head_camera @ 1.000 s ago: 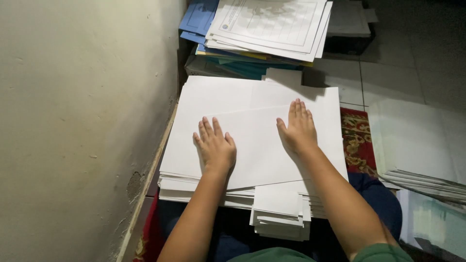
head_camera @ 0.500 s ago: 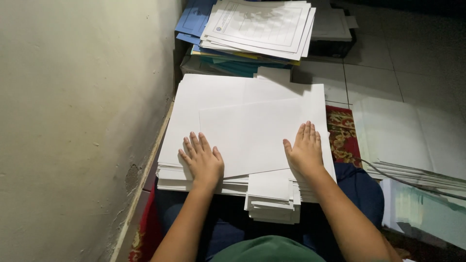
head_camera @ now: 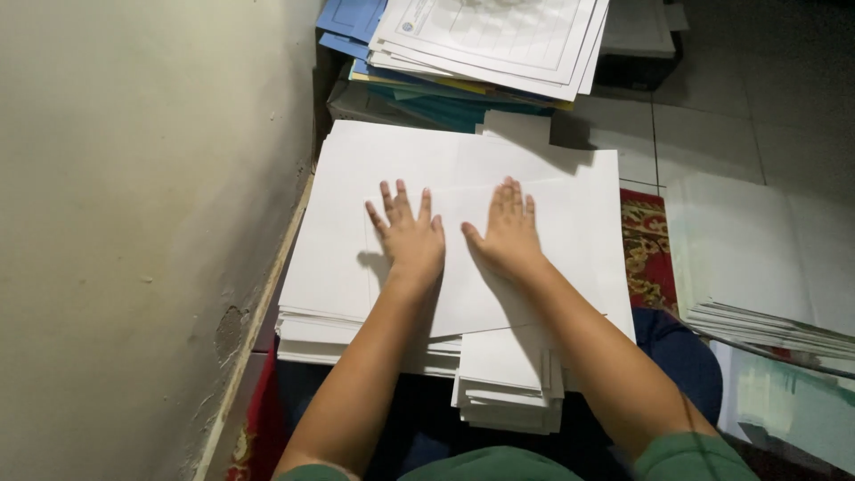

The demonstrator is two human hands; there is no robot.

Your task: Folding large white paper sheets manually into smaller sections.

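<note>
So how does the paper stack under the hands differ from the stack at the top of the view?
The white stack under the left hand and right hand is blank; the far stack has printed sheets on top. The white stack is all white at its edges; the far stack shows blue and teal layers. The far stack sits skewed, the white stack squarer. Both are loose sheet piles beside the wall.

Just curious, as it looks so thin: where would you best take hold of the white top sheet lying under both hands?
Probably at its near edge, from the person's side. The white top sheet lies flat on the white paper stack; the left hand and right hand press its middle, and that edge seems to overhang slightly.
</note>
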